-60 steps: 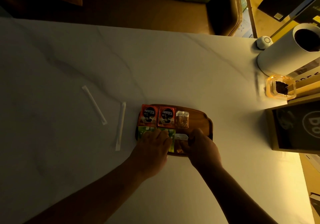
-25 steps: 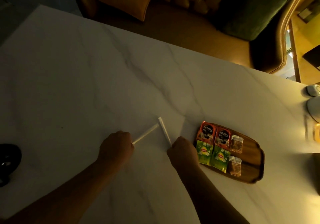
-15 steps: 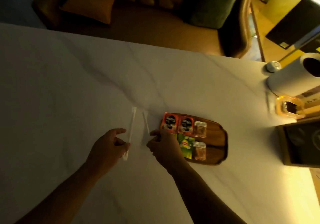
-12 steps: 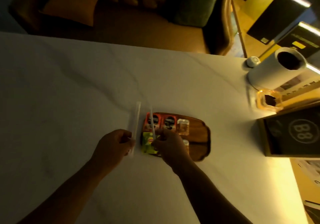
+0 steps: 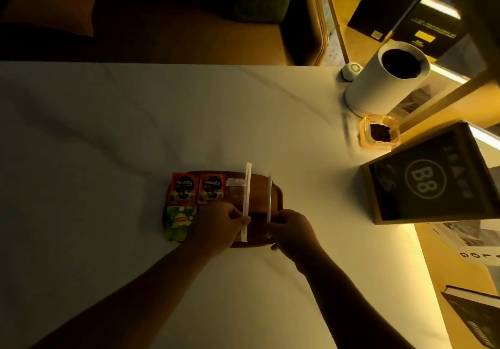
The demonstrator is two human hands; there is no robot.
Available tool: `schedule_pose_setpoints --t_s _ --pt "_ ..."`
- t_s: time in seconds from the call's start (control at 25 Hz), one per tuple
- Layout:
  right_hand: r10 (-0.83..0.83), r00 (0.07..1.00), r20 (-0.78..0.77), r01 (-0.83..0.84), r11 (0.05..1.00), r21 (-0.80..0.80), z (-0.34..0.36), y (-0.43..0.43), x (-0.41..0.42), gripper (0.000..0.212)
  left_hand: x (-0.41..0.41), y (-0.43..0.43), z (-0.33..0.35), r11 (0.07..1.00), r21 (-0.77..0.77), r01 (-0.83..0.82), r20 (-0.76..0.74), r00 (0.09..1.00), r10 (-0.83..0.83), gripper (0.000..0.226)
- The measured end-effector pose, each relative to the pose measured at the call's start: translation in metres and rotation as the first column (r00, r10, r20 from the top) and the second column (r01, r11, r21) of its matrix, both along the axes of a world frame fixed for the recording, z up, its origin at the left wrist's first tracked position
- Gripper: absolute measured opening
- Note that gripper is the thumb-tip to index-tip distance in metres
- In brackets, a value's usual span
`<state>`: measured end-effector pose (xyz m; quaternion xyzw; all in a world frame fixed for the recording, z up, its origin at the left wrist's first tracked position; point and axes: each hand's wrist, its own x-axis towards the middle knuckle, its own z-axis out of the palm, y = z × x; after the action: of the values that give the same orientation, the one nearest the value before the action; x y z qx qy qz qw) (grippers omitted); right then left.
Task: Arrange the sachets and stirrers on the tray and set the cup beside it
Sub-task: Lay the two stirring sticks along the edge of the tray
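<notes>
Two hands hold stirrers over a wooden tray (image 5: 276,197), frame centre.
Left hand (image 5: 216,225) pinches one stirrer (image 5: 246,200), right hand (image 5: 293,233) another (image 5: 269,200); lay both parallel on bare wood beside the sachets (image 5: 197,190).

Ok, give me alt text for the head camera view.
Two bare hands, left hand and right hand, each hold a white paper-wrapped stirrer over a brown oval wooden tray carrying red coffee sachets and a green tea sachet, on a white marble table.

sachets (image 5: 197,191) left on tray (image 5: 274,194), stirrers (image 5: 247,186) right
</notes>
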<state>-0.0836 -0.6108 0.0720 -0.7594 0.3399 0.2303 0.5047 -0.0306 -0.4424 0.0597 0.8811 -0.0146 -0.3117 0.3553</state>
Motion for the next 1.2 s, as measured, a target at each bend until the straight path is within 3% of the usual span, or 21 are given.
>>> schedule_pose_setpoints --t_s 0.24,0.4,0.48,0.6,0.68,0.8,0.96,1.2 --pt "0.090 0.996 -0.004 -0.090 0.995 -0.050 -0.008 -0.001 0.010 0.010 0.002 -0.013 -0.011 0.993 0.110 0.029 0.076 0.996 -0.037 0.024" --pt "0.221 0.975 0.031 -0.202 0.934 -0.294 -0.007 0.004 0.005 0.007 0.000 -0.006 -0.013 0.966 0.249 0.064 0.159 0.982 -0.106 0.034" --pt "0.339 0.933 0.116 -0.238 0.827 -0.510 -0.005 0.004 0.000 0.011 -0.002 -0.002 -0.009 0.957 0.271 0.101 0.335 0.922 -0.192 0.027" --pt "0.609 0.776 0.166 -0.364 0.647 -0.670 -0.009 0.004 -0.005 0.036 -0.005 0.002 -0.009 0.897 0.297 0.328 0.559 0.702 -0.442 0.026" --pt "0.713 0.696 0.085 -0.477 0.547 -0.688 -0.014 0.004 -0.005 0.050 -0.004 0.001 -0.011 0.825 0.366 0.430 0.547 0.618 -0.565 0.039" --pt "0.788 0.615 0.000 -0.581 0.454 -0.676 -0.021 0.001 -0.003 0.061 -0.001 -0.004 -0.013 0.752 0.461 0.472 0.449 0.607 -0.656 0.053" --pt "0.821 0.571 0.003 -0.599 0.420 -0.682 -0.024 -0.008 -0.001 0.061 0.000 -0.005 -0.016 0.724 0.507 0.467 0.455 0.568 -0.685 0.054" --pt "0.858 0.513 0.015 -0.619 0.383 -0.685 -0.022 -0.013 0.007 0.067 -0.003 -0.006 -0.018 0.726 0.521 0.449 0.441 0.587 -0.679 0.060"
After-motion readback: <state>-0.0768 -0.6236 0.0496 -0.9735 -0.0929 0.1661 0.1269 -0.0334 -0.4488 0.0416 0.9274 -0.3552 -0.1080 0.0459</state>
